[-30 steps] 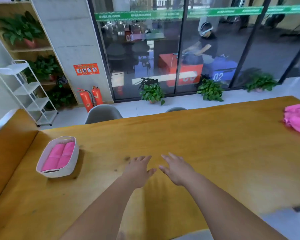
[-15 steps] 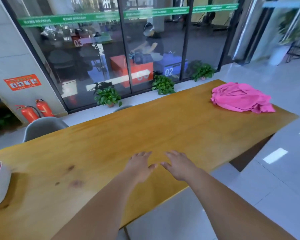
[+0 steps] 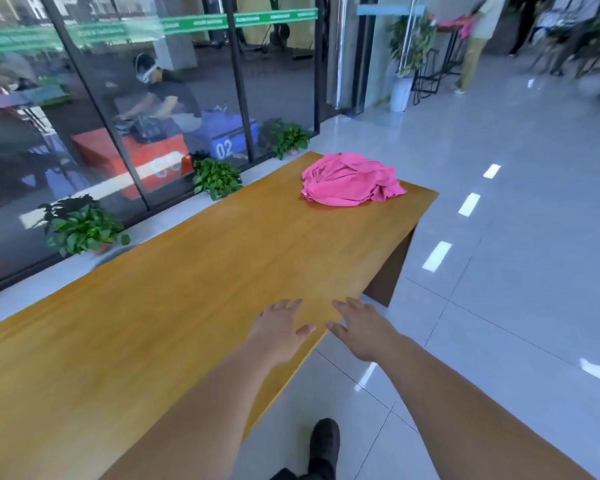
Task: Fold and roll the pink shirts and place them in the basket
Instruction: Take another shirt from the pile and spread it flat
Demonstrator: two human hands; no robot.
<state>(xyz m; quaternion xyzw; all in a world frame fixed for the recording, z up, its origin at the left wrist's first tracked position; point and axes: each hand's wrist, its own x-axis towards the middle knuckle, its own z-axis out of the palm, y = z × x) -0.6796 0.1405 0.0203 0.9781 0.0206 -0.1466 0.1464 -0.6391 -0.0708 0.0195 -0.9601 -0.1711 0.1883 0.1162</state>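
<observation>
Crumpled pink shirts (image 3: 350,180) nearer now; left hand (image 3: 279,332), right hand (image 3: 361,329) spread.

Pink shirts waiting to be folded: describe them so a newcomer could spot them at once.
Find the long wooden table beside the glass wall. At its far end lies a crumpled heap of pink shirts. It is the only cloth on the tabletop, bright pink against yellow wood; the green potted plants nearby stand on the floor.
</observation>
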